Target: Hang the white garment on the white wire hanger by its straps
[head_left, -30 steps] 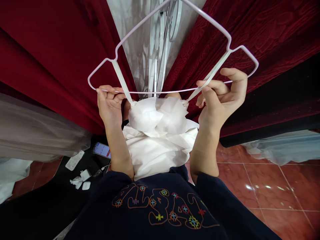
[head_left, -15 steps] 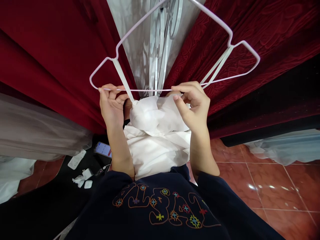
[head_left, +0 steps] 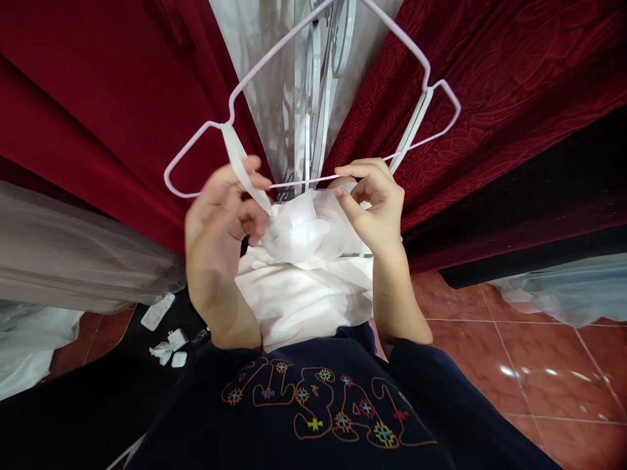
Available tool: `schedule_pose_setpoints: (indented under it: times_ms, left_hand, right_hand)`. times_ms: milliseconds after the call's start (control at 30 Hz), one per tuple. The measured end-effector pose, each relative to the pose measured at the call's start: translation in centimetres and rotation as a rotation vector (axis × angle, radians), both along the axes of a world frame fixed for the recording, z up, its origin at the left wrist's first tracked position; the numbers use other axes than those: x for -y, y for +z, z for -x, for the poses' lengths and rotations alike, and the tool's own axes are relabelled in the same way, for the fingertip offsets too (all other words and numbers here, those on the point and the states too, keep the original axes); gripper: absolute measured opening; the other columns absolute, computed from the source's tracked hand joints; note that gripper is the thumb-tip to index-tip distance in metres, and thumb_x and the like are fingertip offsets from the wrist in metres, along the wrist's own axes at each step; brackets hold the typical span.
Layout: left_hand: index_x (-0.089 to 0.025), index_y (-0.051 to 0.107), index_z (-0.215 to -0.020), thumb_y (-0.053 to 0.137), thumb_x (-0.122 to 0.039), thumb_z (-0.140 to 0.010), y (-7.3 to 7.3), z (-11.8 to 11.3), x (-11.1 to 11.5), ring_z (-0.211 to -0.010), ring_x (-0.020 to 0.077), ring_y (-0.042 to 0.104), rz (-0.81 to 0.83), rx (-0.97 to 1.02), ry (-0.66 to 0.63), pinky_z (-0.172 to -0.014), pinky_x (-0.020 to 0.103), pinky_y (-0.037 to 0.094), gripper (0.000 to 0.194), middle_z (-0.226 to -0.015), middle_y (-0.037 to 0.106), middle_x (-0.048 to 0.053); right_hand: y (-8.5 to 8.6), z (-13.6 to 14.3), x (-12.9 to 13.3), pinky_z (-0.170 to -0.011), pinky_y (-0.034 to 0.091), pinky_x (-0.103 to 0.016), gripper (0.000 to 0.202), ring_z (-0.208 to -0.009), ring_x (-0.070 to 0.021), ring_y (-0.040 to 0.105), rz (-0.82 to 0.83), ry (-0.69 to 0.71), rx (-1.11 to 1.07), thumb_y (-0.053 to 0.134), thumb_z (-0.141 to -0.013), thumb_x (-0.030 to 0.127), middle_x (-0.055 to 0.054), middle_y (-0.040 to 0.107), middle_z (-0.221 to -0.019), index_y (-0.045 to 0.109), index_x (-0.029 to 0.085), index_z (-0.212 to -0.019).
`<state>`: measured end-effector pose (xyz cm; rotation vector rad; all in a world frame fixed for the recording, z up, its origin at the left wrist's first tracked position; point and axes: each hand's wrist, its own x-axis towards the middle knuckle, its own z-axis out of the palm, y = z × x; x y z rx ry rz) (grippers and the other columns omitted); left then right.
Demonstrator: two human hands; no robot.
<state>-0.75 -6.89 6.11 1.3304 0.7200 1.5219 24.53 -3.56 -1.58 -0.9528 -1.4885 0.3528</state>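
Observation:
A pale pink hanger (head_left: 280, 47) is held up in front of me, tilted, with its hook out of the frame. Over its notches loop the narrow straps of a white garment (head_left: 304, 297), whose sheer upper part bunches below the bottom bar. My left hand (head_left: 220, 209), slightly blurred, is at the left strap (head_left: 236, 153), fingers apart around it and not closed on it. With curled fingers, my right hand (head_left: 375, 202) grips the bottom bar near the right strap (head_left: 414, 127). The rest of the garment lies over my lap.
Dark red curtains (head_left: 98, 98) hang on both sides of a grey-white drape (head_left: 274, 72). On a black surface (head_left: 112, 391) at lower left lie a white charger (head_left: 177, 339), a small white case (head_left: 179, 359) and a pale phone-shaped case (head_left: 157, 312). Red tiles (head_left: 470, 365) cover the floor.
My left hand has left the bar's left end and moved right to the left strap. The hanger has shifted left and tilted, its right end coming inward. My right hand stays on the bar.

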Motion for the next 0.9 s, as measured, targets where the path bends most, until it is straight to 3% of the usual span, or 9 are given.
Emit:
schedule_pose_setpoints:
  times_ms: [100,167,300,433,533,667,767,900]
  left_hand:
    - [-0.019,0.083,-0.130,0.088,-0.075,-0.087,1.8,1.5,-0.5,-0.060,0.0117,0.047,0.004,0.059,0.024,-0.039,0.029,0.024,0.070,-0.141,0.075,0.013]
    - [-0.019,0.080,-0.134,0.088,-0.085,-0.080,2.1,2.8,-0.9,-0.071,0.0147,0.051,-0.049,0.090,0.082,-0.039,0.030,0.026,0.086,-0.156,0.067,0.011]
    - [-0.021,0.080,-0.133,0.076,-0.062,-0.099,0.5,4.3,-1.5,-0.090,0.0173,0.060,-0.082,0.247,0.324,-0.048,0.026,0.036,0.053,-0.164,0.062,0.004]
    - [-0.024,0.078,-0.131,0.072,-0.036,-0.100,-2.6,4.0,-2.8,-0.075,0.0122,0.063,0.044,0.242,0.546,-0.049,0.021,0.035,0.034,-0.147,0.075,0.007]
    - [-0.031,0.074,-0.139,0.082,-0.027,-0.097,-4.1,2.5,-3.6,-0.069,0.0123,0.066,0.114,0.075,0.384,-0.046,0.022,0.032,0.043,-0.133,0.082,0.007]
    - [-0.031,0.082,-0.128,0.084,-0.050,-0.102,-4.5,-0.5,-3.4,-0.058,0.0115,0.062,0.063,0.048,0.140,-0.041,0.024,0.027,0.032,-0.113,0.085,0.008]
    - [-0.025,0.083,-0.107,0.080,-0.058,-0.105,-4.3,-1.8,-2.9,-0.055,0.0110,0.061,-0.012,0.058,0.109,-0.040,0.023,0.029,0.033,-0.107,0.085,0.008]
    - [-0.024,0.084,-0.101,0.075,-0.052,-0.110,-4.2,-1.9,-2.8,-0.051,0.0096,0.057,-0.093,0.034,0.115,-0.040,0.024,0.028,0.031,-0.105,0.085,0.007]
  right_hand:
    - [-0.1,0.0,0.1,-0.055,0.043,-0.026,0.024,-0.064,-0.0046,0.046,0.002,0.017,-0.006,0.076,-0.099,0.044,-0.004,0.073,-0.119,0.082,0.029,-0.117]
    - [-0.2,0.0,0.2,-0.054,0.044,-0.026,0.025,-0.063,-0.0044,0.045,0.001,0.014,0.003,0.075,-0.099,0.043,-0.003,0.073,-0.120,0.082,0.030,-0.119]
    - [-0.4,-0.2,0.2,-0.055,0.047,-0.026,0.026,-0.065,-0.0050,0.048,-0.012,0.007,0.008,0.075,-0.100,0.042,-0.004,0.072,-0.123,0.081,0.032,-0.123]
    - [-0.7,-0.3,0.0,-0.054,0.045,-0.026,0.028,-0.068,-0.0062,0.051,-0.027,-0.004,0.019,0.073,-0.102,0.044,-0.005,0.071,-0.126,0.081,0.033,-0.126]
    - [-0.9,0.1,-0.1,-0.055,0.046,-0.027,0.030,-0.070,-0.0071,0.052,-0.010,0.007,0.029,0.072,-0.102,0.046,-0.005,0.071,-0.127,0.080,0.033,-0.129]
    - [-0.8,1.0,0.2,-0.057,0.049,-0.028,0.029,-0.071,-0.0077,0.052,0.005,0.036,0.011,0.073,-0.102,0.045,-0.004,0.071,-0.127,0.080,0.035,-0.128]
    - [-0.8,1.3,0.4,-0.061,0.051,-0.030,0.030,-0.073,-0.0087,0.054,0.011,0.018,0.015,0.072,-0.102,0.047,-0.004,0.071,-0.132,0.079,0.036,-0.129]
    - [-1.2,-0.1,-0.6,-0.070,0.057,-0.035,0.043,-0.089,-0.0154,0.065,-0.106,-0.253,-0.160,0.073,-0.098,0.056,-0.008,0.063,-0.147,0.072,0.035,-0.136]
